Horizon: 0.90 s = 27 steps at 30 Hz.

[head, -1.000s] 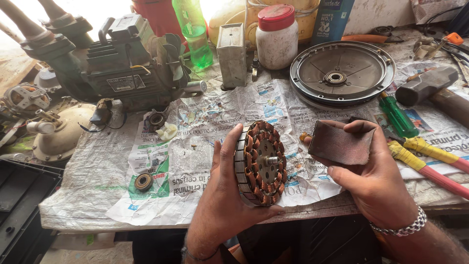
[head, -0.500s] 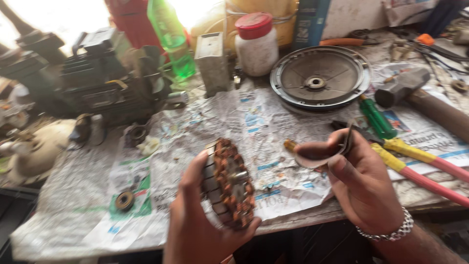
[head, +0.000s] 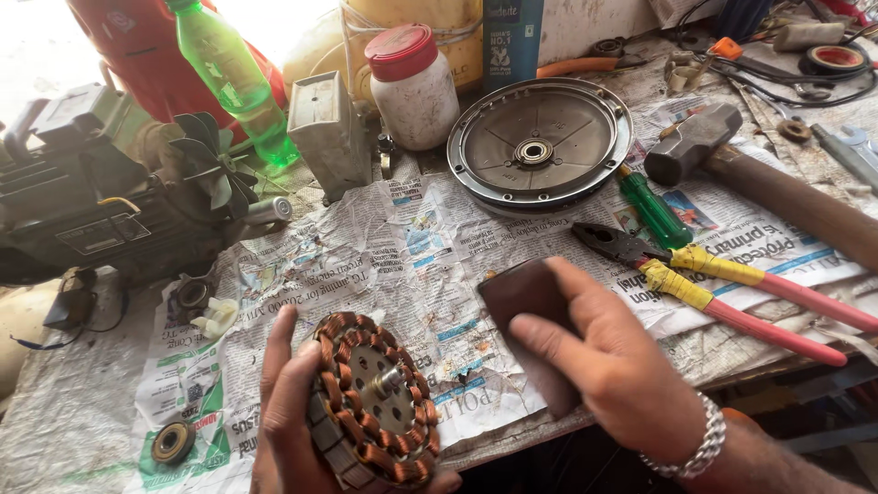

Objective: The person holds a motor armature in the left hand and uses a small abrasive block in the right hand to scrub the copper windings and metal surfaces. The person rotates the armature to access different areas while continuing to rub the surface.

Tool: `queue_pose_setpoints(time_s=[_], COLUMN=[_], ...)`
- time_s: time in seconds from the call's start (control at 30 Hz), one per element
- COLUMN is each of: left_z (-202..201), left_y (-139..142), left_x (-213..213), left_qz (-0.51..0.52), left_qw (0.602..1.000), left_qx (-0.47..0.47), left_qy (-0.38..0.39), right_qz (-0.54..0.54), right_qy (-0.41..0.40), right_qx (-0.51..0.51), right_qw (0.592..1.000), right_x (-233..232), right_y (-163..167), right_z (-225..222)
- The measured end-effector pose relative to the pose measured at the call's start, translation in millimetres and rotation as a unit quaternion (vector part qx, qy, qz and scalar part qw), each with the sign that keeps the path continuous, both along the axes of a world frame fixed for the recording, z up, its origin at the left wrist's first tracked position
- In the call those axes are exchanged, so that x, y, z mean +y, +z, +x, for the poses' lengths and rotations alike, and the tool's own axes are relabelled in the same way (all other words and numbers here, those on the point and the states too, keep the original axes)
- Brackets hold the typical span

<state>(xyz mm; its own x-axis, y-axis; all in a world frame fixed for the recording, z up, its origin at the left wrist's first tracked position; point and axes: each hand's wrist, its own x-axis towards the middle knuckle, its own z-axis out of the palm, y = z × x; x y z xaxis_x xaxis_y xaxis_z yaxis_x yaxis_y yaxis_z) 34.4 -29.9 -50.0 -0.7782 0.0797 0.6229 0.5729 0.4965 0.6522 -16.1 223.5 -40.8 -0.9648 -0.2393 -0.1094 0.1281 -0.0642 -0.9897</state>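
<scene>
Along the far edge of the worktop (head: pixel 384 229) stand the containers: a green plastic bottle (head: pixel 229 78) leaning toward the far left corner, a white jar (head: pixel 413 87) shut with a red lid (whatever it holds cannot be seen), and a yellow tub (head: pixel 412 27) behind the jar. A round metal motor cover (head: pixel 540 146) lies open side up just right of the jar, a bearing seated at its centre.

At the near edge, the left hand (head: pixel 293 421) cups a copper-wound stator (head: pixel 370 402) from below and from its left side, fingers curled round the rim, winding face turned up. The right hand (head: pixel 622 366) closes on a dark brown piece of sanding paper (head: pixel 526 302), thumb on top; it sits just right of the stator, apart from it. Red-handled pliers (head: pixel 732 293) lie beyond the right hand, a hammer (head: pixel 759 183) near the right edge.
</scene>
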Motion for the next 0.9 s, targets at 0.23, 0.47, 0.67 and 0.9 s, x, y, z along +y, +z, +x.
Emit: queue_pose_setpoints(time_s=[0.23,0.47,0.67,0.9], left_z=[-8,-17,-21,-30], left_y=[-3,-3,-1,4], left_x=[16,17,37,44], left_qz=[-0.096,-0.108,-0.073,-0.078], left_qw=[0.981,0.981,0.988,0.987], left_qx=[0.123,0.040,0.044,0.055], left_qy=[0.118,0.155,0.128,0.130], right_qz=[-0.010,0.124,0.193,0.164], right_qy=[0.052,0.025,0.036,0.068], right_qx=[0.177,0.323,0.344,0.309], right_qw=[0.983,0.938,0.918,0.934], right_x=[-35,-62,-51,-47], right_y=[17,21,16,22], right_z=[7,-9,-21,-33])
